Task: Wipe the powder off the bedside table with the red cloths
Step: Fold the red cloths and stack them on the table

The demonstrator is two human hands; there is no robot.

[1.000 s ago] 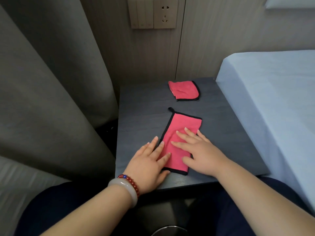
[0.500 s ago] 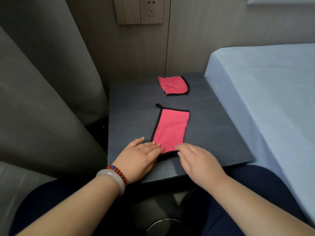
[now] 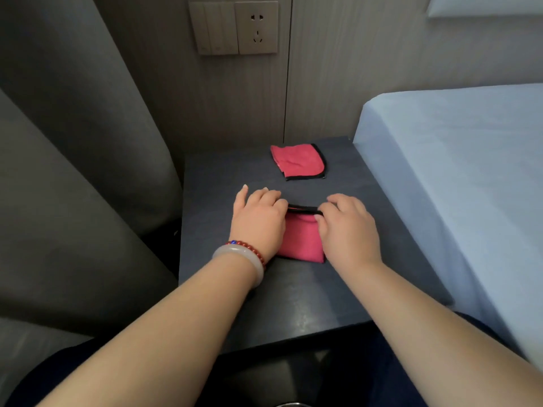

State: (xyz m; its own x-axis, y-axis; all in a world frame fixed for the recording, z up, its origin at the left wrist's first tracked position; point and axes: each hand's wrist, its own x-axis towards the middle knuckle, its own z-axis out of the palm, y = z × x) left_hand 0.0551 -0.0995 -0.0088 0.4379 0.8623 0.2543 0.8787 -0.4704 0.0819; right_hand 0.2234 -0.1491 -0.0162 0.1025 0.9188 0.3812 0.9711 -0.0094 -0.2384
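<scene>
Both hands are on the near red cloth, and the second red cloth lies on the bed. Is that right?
No. The second cloth lies on the table, near its back edge, not on the bed, as the head view shows. The left hand and right hand are on the near cloth.

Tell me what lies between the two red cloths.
Only bare bedside table lies between the far red cloth and the near red cloth, seen in the head view.
</scene>
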